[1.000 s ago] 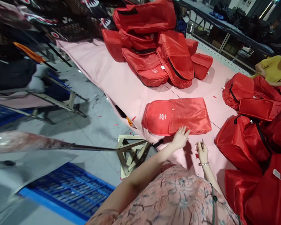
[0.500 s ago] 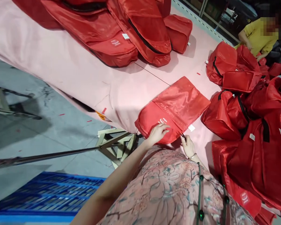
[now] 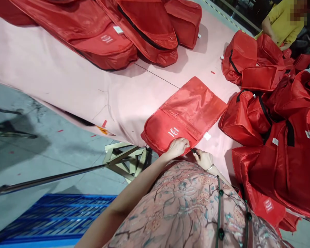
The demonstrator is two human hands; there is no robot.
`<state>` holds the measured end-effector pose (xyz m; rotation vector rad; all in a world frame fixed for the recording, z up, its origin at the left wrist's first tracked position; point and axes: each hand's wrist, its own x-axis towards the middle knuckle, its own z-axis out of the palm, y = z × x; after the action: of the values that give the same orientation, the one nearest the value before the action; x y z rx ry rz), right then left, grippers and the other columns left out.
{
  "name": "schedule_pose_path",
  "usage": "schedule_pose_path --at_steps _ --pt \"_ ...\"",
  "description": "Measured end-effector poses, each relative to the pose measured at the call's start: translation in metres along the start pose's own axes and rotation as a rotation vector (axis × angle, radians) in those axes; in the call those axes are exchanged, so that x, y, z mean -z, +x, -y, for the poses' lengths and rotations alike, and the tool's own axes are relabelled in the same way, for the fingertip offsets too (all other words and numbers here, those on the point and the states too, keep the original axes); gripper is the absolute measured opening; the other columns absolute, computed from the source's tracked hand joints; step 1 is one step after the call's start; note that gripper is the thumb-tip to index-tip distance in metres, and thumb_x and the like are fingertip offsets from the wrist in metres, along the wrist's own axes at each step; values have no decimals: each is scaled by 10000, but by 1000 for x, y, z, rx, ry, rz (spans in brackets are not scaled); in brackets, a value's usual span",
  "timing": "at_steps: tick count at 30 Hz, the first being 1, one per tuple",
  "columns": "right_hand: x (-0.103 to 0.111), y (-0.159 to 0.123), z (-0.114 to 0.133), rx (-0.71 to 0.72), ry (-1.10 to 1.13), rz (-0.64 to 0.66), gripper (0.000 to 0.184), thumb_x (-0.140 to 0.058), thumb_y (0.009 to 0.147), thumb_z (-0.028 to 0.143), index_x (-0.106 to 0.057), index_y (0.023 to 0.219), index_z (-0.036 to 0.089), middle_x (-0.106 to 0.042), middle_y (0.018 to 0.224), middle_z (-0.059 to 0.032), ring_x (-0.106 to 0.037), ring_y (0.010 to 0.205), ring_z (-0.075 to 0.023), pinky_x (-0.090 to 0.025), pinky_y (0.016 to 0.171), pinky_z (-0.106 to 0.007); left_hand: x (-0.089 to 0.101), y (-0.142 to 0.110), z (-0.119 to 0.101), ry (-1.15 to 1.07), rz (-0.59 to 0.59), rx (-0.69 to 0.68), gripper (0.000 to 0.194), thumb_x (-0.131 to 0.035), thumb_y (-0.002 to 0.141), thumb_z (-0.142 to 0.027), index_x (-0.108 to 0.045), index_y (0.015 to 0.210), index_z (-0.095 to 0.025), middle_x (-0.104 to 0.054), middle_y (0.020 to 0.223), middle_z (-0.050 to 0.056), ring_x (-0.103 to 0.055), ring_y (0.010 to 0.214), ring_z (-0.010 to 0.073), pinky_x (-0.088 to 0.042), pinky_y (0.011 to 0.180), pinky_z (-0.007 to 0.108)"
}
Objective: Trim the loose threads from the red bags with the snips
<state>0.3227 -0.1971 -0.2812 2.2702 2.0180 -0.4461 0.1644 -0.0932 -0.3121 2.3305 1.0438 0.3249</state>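
A flat red fabric bag (image 3: 193, 105) with a white printed logo and a small white side tag lies at the near edge of the pink-covered table. My left hand (image 3: 177, 148) rests on its rounded near end, fingers curled together on the fabric by the edge. In my right hand (image 3: 205, 160) is a small dark pair of thread snips (image 3: 195, 152), its tip pointing left at the bag's edge beside my left fingertips. My right fingers are wrapped round the handle. Any thread at the tip is too fine to make out.
Red bags (image 3: 155, 31) lie along the far side, and a heap of red bags (image 3: 294, 155) covers the right. A person in yellow (image 3: 285, 20) works at the far right. A blue slatted pallet (image 3: 54, 217) and a metal stand (image 3: 126, 158) are on the floor at left.
My right hand has moved left along the bag's near edge with the snips. My left hand has shifted slightly right, its fingers now closed at the edge. The view has shifted a little.
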Motion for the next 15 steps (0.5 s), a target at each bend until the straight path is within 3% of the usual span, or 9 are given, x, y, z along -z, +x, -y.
schedule_pose_path --at_steps 8,15 --pt "10 -1 8 -35 -41 37 383 -316 917 446 -570 1098 223 -690 900 -55 -642 799 -177 -379 640 -241 -6 -1 0 -58 -18 -3 194 -431 839 -240 -619 865 -195 -621 855 47 -559 772 161 -410 684 261" --pt "3 6 4 -41 28 10 354 -348 911 426 -613 1069 252 -699 870 -45 -642 793 -181 -388 639 -241 0 -7 -3 -188 -62 9 176 -417 829 -226 -589 838 -189 -613 848 43 -556 781 153 -428 707 256"
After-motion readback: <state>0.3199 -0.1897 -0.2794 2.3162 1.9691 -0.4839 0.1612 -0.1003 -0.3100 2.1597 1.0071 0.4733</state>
